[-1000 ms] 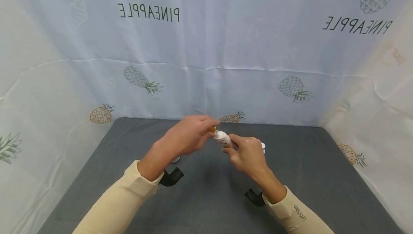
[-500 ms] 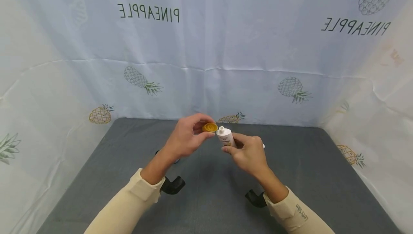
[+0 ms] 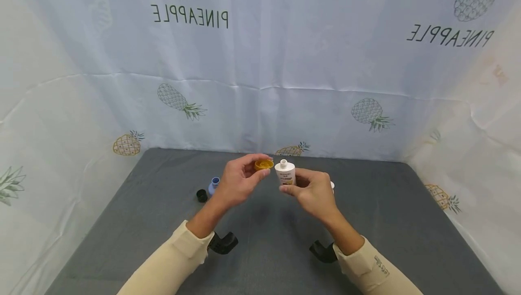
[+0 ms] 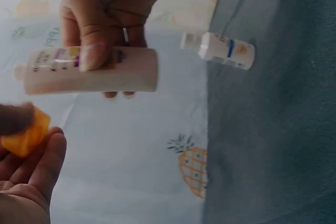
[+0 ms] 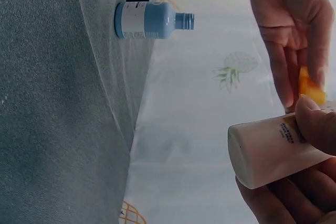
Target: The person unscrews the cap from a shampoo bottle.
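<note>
Two hands worked above the grey bench (image 3: 122, 240): the right hand (image 3: 311, 193) was wrapped round a white bottle (image 3: 286, 173) held upright with its neck uncovered, while the left hand (image 3: 238, 182) pinched the orange cap (image 3: 263, 164) just beside that neck, so I judged a tilt or squeeze could have spilled the contents, and the small cap could have slipped from the fingertips. Behind the right hand a second white bottle (image 4: 223, 50) stood mostly hidden from the head view, the print on both was too blurred to read, and the blue bottle (image 5: 149, 20) stood uncapped near a small black cap (image 3: 201, 195).
</note>
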Action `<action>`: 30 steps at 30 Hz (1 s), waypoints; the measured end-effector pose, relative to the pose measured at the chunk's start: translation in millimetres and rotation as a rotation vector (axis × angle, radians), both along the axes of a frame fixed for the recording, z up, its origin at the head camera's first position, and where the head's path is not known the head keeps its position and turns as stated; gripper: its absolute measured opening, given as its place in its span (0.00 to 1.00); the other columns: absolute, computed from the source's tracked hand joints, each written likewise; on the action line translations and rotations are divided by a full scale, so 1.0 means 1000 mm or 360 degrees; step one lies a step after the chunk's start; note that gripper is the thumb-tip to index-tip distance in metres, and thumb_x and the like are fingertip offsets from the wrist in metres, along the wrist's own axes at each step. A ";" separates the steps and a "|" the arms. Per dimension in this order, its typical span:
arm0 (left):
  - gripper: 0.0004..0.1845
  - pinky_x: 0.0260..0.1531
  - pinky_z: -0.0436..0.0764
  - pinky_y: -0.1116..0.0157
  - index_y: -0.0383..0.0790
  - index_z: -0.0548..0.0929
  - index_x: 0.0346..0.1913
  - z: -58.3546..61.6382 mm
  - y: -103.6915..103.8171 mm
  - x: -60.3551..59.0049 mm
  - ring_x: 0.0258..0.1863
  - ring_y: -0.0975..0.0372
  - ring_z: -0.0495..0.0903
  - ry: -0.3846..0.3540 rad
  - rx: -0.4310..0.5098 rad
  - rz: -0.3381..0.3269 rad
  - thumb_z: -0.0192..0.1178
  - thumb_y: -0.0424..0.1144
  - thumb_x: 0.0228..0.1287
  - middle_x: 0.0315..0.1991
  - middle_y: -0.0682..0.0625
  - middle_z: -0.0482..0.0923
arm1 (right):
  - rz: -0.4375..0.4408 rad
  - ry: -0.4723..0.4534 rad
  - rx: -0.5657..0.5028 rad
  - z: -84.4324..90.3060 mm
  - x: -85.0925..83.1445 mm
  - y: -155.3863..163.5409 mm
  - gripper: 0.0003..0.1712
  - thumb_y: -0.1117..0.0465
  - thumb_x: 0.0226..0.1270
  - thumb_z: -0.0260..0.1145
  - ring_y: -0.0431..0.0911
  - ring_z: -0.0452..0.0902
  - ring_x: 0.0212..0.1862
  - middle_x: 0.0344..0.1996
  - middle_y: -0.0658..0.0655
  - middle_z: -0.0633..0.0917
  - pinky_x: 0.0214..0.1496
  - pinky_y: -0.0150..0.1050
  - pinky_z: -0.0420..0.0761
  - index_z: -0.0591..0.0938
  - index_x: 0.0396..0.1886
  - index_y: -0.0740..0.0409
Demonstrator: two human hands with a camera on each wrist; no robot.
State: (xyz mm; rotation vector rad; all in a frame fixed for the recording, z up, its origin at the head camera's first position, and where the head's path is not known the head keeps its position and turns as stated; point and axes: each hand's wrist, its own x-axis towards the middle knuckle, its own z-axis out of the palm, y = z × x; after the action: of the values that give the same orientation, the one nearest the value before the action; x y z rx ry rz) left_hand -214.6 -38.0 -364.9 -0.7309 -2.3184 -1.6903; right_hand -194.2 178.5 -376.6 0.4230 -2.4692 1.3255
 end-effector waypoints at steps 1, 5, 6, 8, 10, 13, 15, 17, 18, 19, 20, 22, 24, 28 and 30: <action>0.16 0.48 0.90 0.63 0.37 0.86 0.59 -0.002 0.000 0.000 0.48 0.53 0.90 -0.0006 0.0004 -0.0010 0.69 0.33 0.69 0.54 0.41 0.88 | 0.0005 -0.0019 -0.0015 0.000 0.000 0.000 0.21 0.66 0.55 0.83 0.55 0.93 0.45 0.44 0.63 0.93 0.46 0.49 0.92 0.91 0.50 0.63; 0.17 0.51 0.89 0.61 0.38 0.87 0.58 -0.008 0.000 -0.001 0.50 0.52 0.90 -0.0033 0.0037 -0.0038 0.71 0.33 0.67 0.55 0.41 0.88 | 0.0016 -0.0089 -0.0068 -0.002 -0.002 0.001 0.21 0.65 0.56 0.82 0.55 0.92 0.46 0.45 0.63 0.93 0.48 0.49 0.91 0.90 0.51 0.62; 0.17 0.52 0.89 0.61 0.38 0.88 0.58 -0.010 -0.001 -0.001 0.51 0.51 0.89 -0.0046 0.0045 -0.0041 0.71 0.33 0.67 0.55 0.41 0.88 | 0.0016 -0.0107 -0.0078 -0.003 -0.002 0.001 0.22 0.65 0.56 0.82 0.55 0.92 0.46 0.45 0.63 0.93 0.48 0.49 0.91 0.90 0.51 0.62; 0.18 0.53 0.89 0.61 0.38 0.88 0.58 -0.012 -0.001 -0.001 0.52 0.51 0.89 -0.0090 0.0069 -0.0039 0.71 0.33 0.66 0.56 0.42 0.88 | 0.0023 -0.0132 -0.0095 -0.004 -0.003 0.001 0.22 0.65 0.56 0.82 0.56 0.92 0.47 0.45 0.63 0.92 0.48 0.49 0.91 0.90 0.52 0.62; 0.20 0.54 0.88 0.61 0.38 0.87 0.60 -0.014 0.000 -0.002 0.54 0.50 0.89 -0.0127 0.0091 -0.0029 0.72 0.32 0.65 0.57 0.41 0.88 | 0.0028 -0.0148 -0.0111 -0.004 -0.004 0.001 0.22 0.65 0.56 0.82 0.56 0.92 0.47 0.45 0.64 0.92 0.48 0.49 0.91 0.90 0.52 0.62; 0.22 0.55 0.88 0.62 0.36 0.86 0.62 -0.017 0.001 -0.003 0.56 0.50 0.89 -0.0178 0.0117 -0.0005 0.72 0.31 0.64 0.59 0.40 0.87 | 0.0045 -0.0162 -0.0135 -0.006 -0.005 0.001 0.21 0.65 0.56 0.82 0.57 0.92 0.47 0.45 0.65 0.92 0.48 0.49 0.91 0.90 0.51 0.62; 0.23 0.54 0.88 0.62 0.36 0.86 0.62 -0.019 0.003 -0.004 0.56 0.49 0.89 -0.0201 0.0113 0.0016 0.72 0.30 0.64 0.59 0.40 0.87 | 0.0050 -0.0181 -0.0145 -0.007 -0.006 0.002 0.21 0.65 0.57 0.82 0.57 0.92 0.48 0.45 0.65 0.92 0.49 0.49 0.91 0.90 0.51 0.62; 0.22 0.53 0.89 0.62 0.37 0.87 0.61 -0.022 0.004 -0.005 0.55 0.49 0.89 -0.0228 0.0094 0.0043 0.73 0.31 0.63 0.58 0.40 0.88 | 0.0052 -0.0206 -0.0153 -0.008 -0.007 0.002 0.21 0.64 0.57 0.82 0.57 0.92 0.48 0.45 0.64 0.92 0.49 0.49 0.91 0.90 0.51 0.62; 0.21 0.52 0.89 0.61 0.37 0.87 0.60 -0.023 0.004 -0.006 0.54 0.50 0.90 -0.0234 0.0082 0.0057 0.73 0.31 0.63 0.57 0.40 0.88 | 0.0051 -0.0220 -0.0157 -0.009 -0.008 0.002 0.21 0.64 0.57 0.82 0.57 0.92 0.48 0.45 0.64 0.92 0.49 0.49 0.91 0.90 0.51 0.61; 0.20 0.51 0.90 0.61 0.38 0.88 0.59 -0.024 0.004 -0.006 0.53 0.50 0.90 -0.0246 0.0068 0.0071 0.73 0.31 0.63 0.56 0.41 0.88 | 0.0050 -0.0229 -0.0159 -0.010 -0.008 0.002 0.21 0.64 0.57 0.82 0.56 0.92 0.48 0.45 0.64 0.92 0.50 0.49 0.91 0.90 0.52 0.61; 0.20 0.50 0.90 0.61 0.38 0.89 0.58 -0.026 0.005 -0.006 0.52 0.51 0.90 -0.0254 0.0053 0.0084 0.73 0.31 0.63 0.55 0.41 0.89 | 0.0042 -0.0239 -0.0161 -0.010 -0.009 0.002 0.21 0.64 0.57 0.82 0.56 0.92 0.48 0.45 0.64 0.92 0.50 0.49 0.91 0.90 0.52 0.61; 0.19 0.49 0.90 0.60 0.40 0.89 0.57 -0.028 0.005 -0.007 0.51 0.51 0.90 -0.0276 0.0026 0.0099 0.74 0.31 0.62 0.54 0.41 0.89 | 0.0033 -0.0252 -0.0171 -0.012 -0.010 0.002 0.21 0.64 0.57 0.82 0.57 0.92 0.48 0.45 0.64 0.92 0.50 0.50 0.91 0.90 0.51 0.61; 0.18 0.49 0.90 0.60 0.39 0.89 0.56 -0.031 0.005 -0.007 0.50 0.51 0.90 -0.0287 0.0002 0.0102 0.73 0.31 0.63 0.54 0.41 0.89 | 0.0030 -0.0265 -0.0178 -0.014 -0.011 0.003 0.21 0.64 0.57 0.82 0.57 0.92 0.48 0.45 0.64 0.92 0.50 0.50 0.91 0.90 0.51 0.61; 0.18 0.50 0.90 0.59 0.39 0.88 0.57 -0.036 0.007 -0.007 0.51 0.52 0.90 -0.0291 -0.0067 0.0107 0.72 0.30 0.64 0.55 0.42 0.88 | 0.0027 -0.0304 -0.0209 -0.020 -0.016 0.003 0.21 0.64 0.55 0.83 0.58 0.92 0.48 0.45 0.65 0.92 0.50 0.51 0.91 0.90 0.50 0.62; 0.19 0.51 0.90 0.59 0.38 0.88 0.58 -0.038 0.008 -0.008 0.52 0.52 0.89 -0.0289 -0.0110 0.0119 0.72 0.30 0.64 0.55 0.43 0.87 | 0.0012 -0.0322 -0.0213 -0.023 -0.018 0.003 0.21 0.65 0.55 0.83 0.57 0.92 0.48 0.45 0.65 0.92 0.50 0.51 0.91 0.91 0.50 0.62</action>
State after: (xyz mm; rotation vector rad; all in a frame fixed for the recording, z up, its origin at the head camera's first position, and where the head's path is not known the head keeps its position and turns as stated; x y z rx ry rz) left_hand -222.5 -30.5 -402.8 -0.5139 -2.5019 -1.7169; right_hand -211.9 181.7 -400.0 0.2786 -2.5189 1.5969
